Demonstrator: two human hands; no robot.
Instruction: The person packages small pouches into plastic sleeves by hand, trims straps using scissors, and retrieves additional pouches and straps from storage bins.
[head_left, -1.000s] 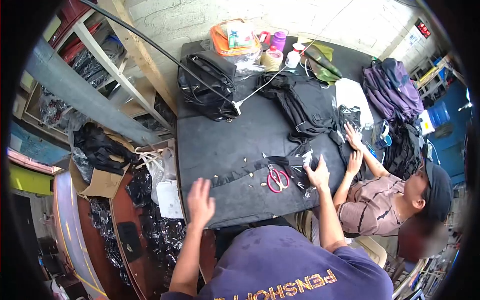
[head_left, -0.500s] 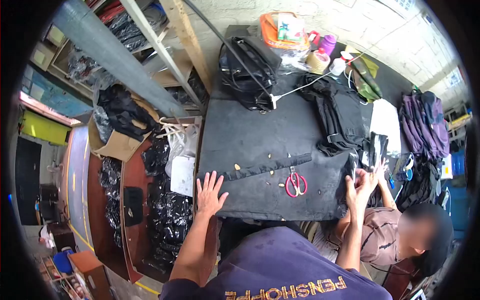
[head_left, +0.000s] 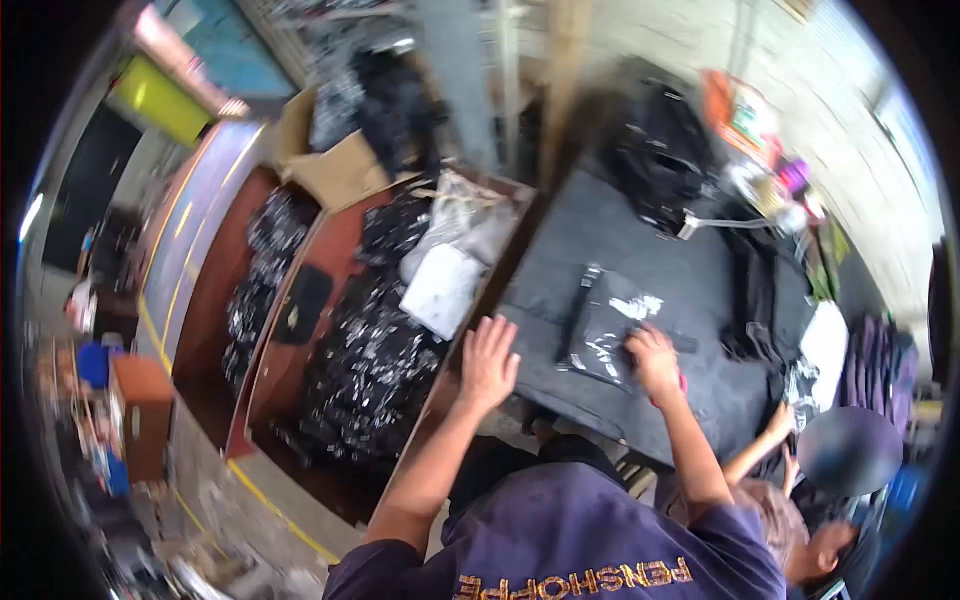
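Observation:
On the black-topped table (head_left: 550, 235) lies a flat black packet in clear shiny plastic (head_left: 600, 325). My right hand (head_left: 655, 360) is at its right edge, fingers bent against it; motion blurs the fingertips. My left hand (head_left: 490, 362) has its fingers stretched out by the table's left edge, holding nothing. A bit of red handle (head_left: 683, 384) shows beside my right wrist. The end of a black strip (head_left: 683, 343) sticks out past my right hand, the rest hidden by the packet.
Left of the table, a reddish-brown bin (head_left: 265, 400) holds many plastic-wrapped black packets (head_left: 360, 370) and a white sheet (head_left: 445, 290). Black bags (head_left: 660, 160) stand at the back. At the right, a co-worker's hand (head_left: 778, 425) is at a shiny plastic-wrapped item (head_left: 800, 382).
My right hand has come left from beside the co-worker to the table's middle, where the plastic-wrapped packet now covers most of the black strip. The view has turned left.

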